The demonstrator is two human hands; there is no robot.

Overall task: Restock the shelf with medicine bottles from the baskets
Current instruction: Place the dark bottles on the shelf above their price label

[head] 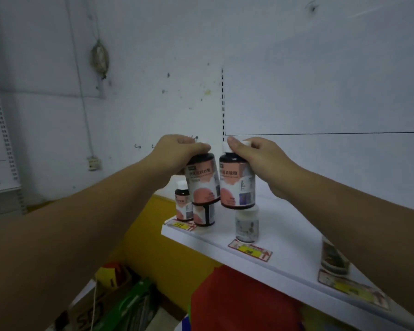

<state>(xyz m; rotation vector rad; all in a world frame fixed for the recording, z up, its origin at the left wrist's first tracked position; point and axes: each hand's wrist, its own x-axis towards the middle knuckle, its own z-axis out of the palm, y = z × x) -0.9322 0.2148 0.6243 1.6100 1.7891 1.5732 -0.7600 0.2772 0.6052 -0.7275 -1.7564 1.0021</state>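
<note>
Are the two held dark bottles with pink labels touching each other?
Cannot tell. In the head view the left-hand bottle and right-hand bottle overlap at their sides; no clear gap or contact shows.

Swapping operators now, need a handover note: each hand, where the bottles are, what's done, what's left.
Left hand: gripping a dark pink-label bottle by its top, held above the shelf.
Right hand: gripping a matching bottle by its white cap, also in the air.
On the shelf: two pink-label bottles at the left end, a white bottle mid-shelf, another container further right, partly hidden by the forearm.
Done: some stock placed.
Left: set both held bottles down, likely with the matching pink ones. Baskets are not clearly in view, so remaining stock is unknown.
</note>
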